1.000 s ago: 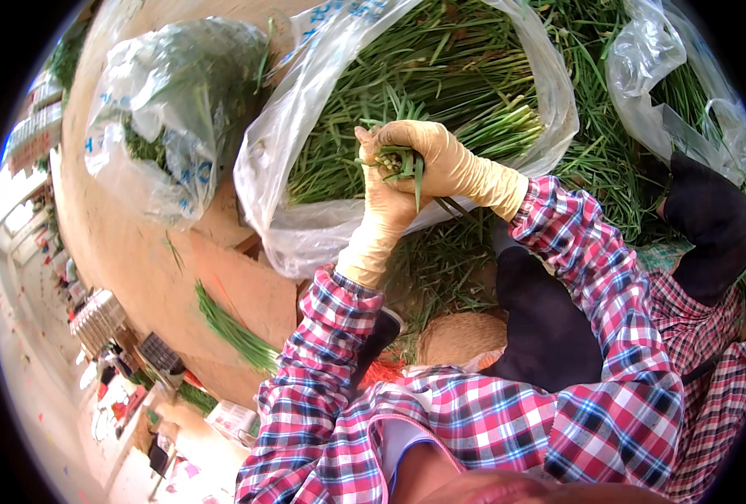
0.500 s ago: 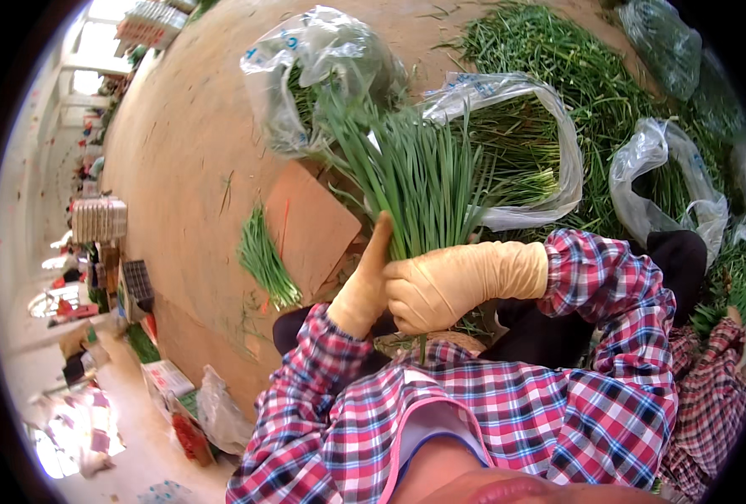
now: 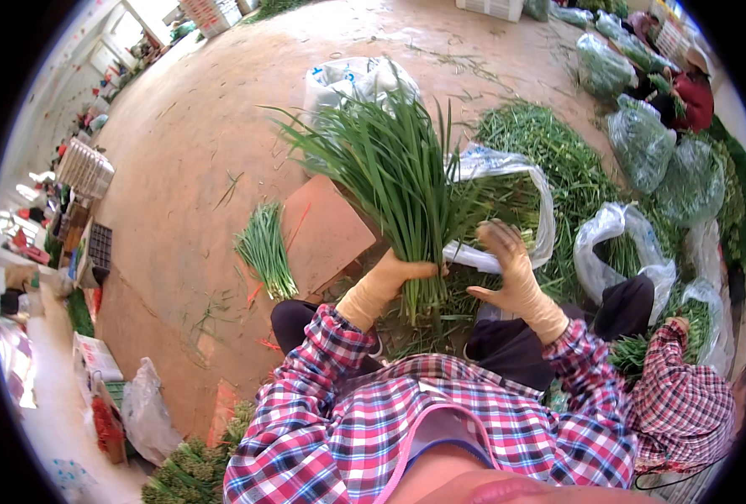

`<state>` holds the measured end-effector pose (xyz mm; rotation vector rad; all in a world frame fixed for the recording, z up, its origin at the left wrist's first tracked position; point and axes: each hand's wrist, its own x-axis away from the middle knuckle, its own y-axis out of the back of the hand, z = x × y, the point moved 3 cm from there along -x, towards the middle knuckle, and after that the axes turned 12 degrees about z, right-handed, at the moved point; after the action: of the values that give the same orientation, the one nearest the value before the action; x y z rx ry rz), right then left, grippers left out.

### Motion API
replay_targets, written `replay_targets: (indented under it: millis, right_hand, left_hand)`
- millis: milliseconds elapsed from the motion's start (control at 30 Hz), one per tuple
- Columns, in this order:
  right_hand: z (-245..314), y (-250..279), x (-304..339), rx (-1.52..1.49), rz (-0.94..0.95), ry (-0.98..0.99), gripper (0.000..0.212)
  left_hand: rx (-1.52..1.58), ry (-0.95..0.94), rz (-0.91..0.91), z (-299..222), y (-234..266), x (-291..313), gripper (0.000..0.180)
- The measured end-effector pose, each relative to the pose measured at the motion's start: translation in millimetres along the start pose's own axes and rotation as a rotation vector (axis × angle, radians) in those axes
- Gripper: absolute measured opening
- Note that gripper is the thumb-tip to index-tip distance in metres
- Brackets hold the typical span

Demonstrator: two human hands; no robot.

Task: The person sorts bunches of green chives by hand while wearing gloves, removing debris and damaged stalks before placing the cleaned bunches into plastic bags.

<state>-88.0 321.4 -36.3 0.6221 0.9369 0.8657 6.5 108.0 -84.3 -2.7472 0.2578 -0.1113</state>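
Observation:
A thick bunch of long green leafy stalks, like garlic chives, stands upright in front of me, its leaves fanning out to the far left. Wrapped round its lower part is my left hand in a tan glove, the thumb lying across the stalks. My right hand, gloved alike, is open just right of the bunch, fingers spread and apart from it. The cut ends of the bunch point down toward my lap. A smaller bunch of chives lies to the left beside a brown board.
Beyond the bunch sits a clear plastic bag. An open bag with greens and a large heap of loose stalks lie to the right. Filled bags line the far right. A co-worker's plaid sleeve is close at my right.
My right hand has let go of the bunch and moved right, its fingers opening. The left hand has closed round the stalks. The view has shifted, showing more of the far floor.

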Motion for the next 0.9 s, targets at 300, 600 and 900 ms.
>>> replay_targets:
  millis: [300,600,900]
  right_hand:
    - [2,-74,-61,-1.100,0.020,-0.468,0.050]
    - [-28,-238,50,-1.203,0.251,-0.508,0.040]
    - [-7,-256,70,-0.640,0.578,-0.438,0.049]
  left_hand:
    - [-0.512,0.047,0.092,38,-1,-3,0.060]
    - [-0.838,0.250,0.250,201,43,41,0.042]
    - [-1.148,0.241,0.205,232,45,94,0.032]
